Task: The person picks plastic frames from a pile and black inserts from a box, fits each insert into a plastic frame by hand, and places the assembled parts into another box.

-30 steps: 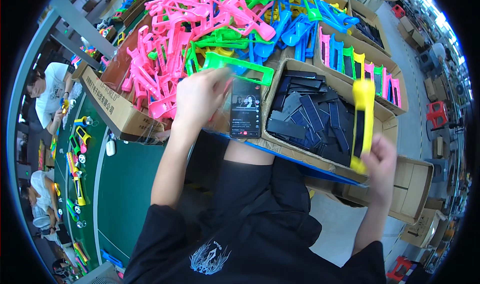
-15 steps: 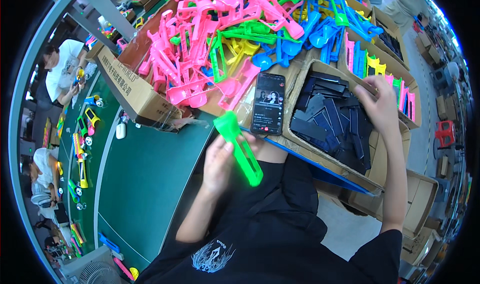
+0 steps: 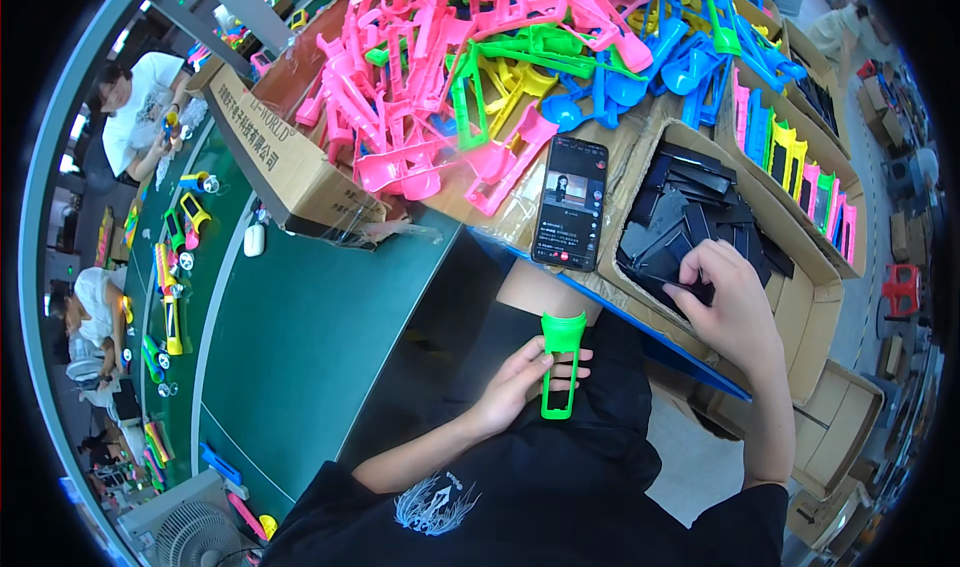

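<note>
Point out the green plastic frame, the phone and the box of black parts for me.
green plastic frame (image 3: pixel 559 367): head view, on its upper side rail.
phone (image 3: pixel 570 202): head view, middle of screen.
box of black parts (image 3: pixel 812 289): head view, right cardboard wall.

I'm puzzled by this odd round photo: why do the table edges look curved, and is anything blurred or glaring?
Head view: the fisheye lens bends the green table's edge and leaves black corners; lighting is bright and even; the left hand holding the green plastic frame and the right hand in the cardboard box of black parts look sharp; the lit phone screen shows no glare.

The left hand (image 3: pixel 520 377) is held low near the lap, grip closed, while the right hand (image 3: pixel 725 302) reaches forward, fingers curled.
</note>
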Available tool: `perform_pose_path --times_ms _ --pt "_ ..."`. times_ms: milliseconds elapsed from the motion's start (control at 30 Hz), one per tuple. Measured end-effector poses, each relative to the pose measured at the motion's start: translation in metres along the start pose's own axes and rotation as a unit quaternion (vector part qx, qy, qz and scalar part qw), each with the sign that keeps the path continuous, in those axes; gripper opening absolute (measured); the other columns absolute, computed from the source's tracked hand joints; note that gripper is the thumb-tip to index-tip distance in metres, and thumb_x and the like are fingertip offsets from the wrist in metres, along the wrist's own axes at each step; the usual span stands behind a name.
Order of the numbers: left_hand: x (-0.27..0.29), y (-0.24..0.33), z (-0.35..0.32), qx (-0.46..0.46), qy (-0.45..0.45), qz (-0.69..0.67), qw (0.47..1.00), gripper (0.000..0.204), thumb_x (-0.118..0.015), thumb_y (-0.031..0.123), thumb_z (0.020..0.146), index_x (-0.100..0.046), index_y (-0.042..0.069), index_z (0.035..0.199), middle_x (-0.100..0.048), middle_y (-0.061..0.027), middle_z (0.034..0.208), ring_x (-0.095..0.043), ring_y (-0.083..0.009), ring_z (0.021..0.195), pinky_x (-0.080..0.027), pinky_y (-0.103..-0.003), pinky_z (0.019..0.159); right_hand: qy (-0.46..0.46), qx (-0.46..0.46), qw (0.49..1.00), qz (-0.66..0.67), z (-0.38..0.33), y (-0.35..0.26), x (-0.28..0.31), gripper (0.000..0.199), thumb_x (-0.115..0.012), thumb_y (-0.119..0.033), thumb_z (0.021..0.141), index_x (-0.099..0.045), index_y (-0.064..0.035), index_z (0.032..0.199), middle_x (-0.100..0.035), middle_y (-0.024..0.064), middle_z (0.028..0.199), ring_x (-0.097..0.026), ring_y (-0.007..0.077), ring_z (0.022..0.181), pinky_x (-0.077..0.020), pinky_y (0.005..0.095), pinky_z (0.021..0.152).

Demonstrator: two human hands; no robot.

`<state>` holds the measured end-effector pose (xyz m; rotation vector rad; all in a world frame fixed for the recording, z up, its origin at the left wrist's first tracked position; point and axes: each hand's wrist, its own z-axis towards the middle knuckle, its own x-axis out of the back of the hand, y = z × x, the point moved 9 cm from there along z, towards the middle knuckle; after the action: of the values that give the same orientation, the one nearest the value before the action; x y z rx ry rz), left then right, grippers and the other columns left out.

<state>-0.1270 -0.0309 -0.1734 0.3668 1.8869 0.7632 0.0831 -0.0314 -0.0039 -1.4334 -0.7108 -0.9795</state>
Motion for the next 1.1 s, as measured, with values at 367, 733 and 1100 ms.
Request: perform_pose_path --times_ms 367,733,1100 --pt "0.002 -0.008 0.001 -0.027 0.035 -0.004 0.999 0.050 -0.043 0.025 0.109 -0.032 0.001 0.152 -0.050 -0.0188 0.147 -0.055 -0.0287 0.131 -0.045 -0.041 0.109 0.000 -0.103 0.889 0.446 -0.076 -0.038 -0.077 0.024 -0.072 0.005 0.079 -0.050 -0.0053 0.079 -0.063 0.0073 0.092 -0.058 0.0127 0.081 -0.0452 0.0264 0.072" --pt "0.012 -0.018 0.020 -0.067 0.096 -0.058 0.991 0.037 -0.042 0.018 0.109 -0.044 0.001 0.142 -0.055 -0.0166 0.139 -0.059 -0.0258 0.125 -0.050 -0.040 0.104 0.162 -0.281 0.805 0.496 -0.117 -0.004 -0.160 0.028 -0.069 -0.003 0.092 -0.061 0.0018 0.118 -0.070 0.0023 0.090 -0.059 0.0041 0.076 -0.0443 0.0200 0.069" --pt "0.014 -0.017 0.016 -0.098 0.099 0.015 0.990 0.037 -0.046 0.015 0.108 -0.045 -0.001 0.141 -0.058 -0.0163 0.137 -0.060 -0.0210 0.123 -0.048 -0.035 0.105 0.106 -0.270 0.812 0.507 -0.106 -0.013 -0.172 0.031 -0.075 0.002 0.085 -0.061 0.0017 0.113 -0.072 0.0074 0.093 -0.067 0.0076 0.075 -0.0505 0.0196 0.067"
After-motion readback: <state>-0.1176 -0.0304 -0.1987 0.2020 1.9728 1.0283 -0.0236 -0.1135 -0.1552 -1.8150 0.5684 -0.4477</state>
